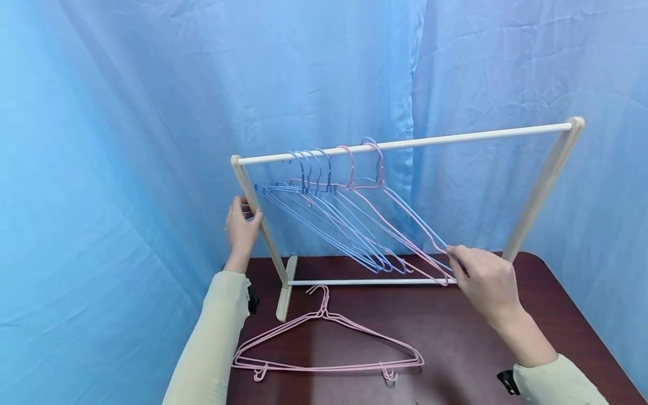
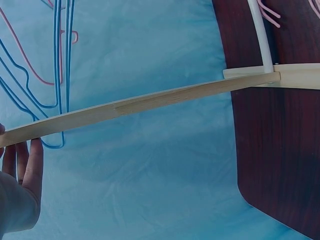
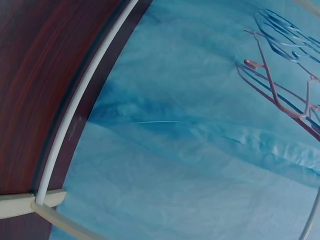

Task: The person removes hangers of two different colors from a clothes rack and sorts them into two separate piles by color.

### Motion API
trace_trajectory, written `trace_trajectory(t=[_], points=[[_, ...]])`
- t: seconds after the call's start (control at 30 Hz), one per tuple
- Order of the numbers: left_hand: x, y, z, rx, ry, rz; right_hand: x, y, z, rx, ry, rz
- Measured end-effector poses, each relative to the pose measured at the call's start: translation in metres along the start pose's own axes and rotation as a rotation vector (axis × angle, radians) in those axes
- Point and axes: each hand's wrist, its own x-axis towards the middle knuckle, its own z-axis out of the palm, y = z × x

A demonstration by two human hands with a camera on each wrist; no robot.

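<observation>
My left hand (image 1: 243, 228) grips the left wooden post (image 1: 270, 242) of a small clothes rack, its thumb and fingers on opposite sides of the wood. Over on the right, my right hand (image 1: 486, 281) pinches the outer ends of a pink hanger (image 1: 381, 169) and a blue hanger (image 1: 422, 222) that hang from the white rail (image 1: 471, 136). Several blue hangers (image 1: 374, 264) and another pink hanger (image 1: 351, 169) hang further left. The right wrist view shows pink and blue hangers (image 3: 272, 85) but not the hand.
Pink hangers (image 1: 324, 368) lie stacked on the dark wooden table (image 1: 471, 365) in front of the rack. A white lower bar (image 1: 354, 282) runs between the rack's feet. The right post (image 1: 544, 188) stands beyond my right hand. Blue curtains (image 1: 202, 84) hang behind.
</observation>
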Motion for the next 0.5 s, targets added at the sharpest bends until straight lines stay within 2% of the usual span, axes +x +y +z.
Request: trace_trajectory(t=[0.17, 0.3, 0.5], points=[[-0.001, 0.0, -0.001, -0.009, -0.002, -0.004, -0.001, 0.009, -0.012, -0.022, -0.025, 0.019], [-0.001, 0.0, -0.001, -0.014, -0.005, -0.003, -0.005, 0.016, -0.022, -0.038, -0.089, 0.097], [0.001, 0.0, 0.0, -0.006, 0.004, 0.005, -0.013, 0.02, -0.027, 0.026, -0.169, 0.329]])
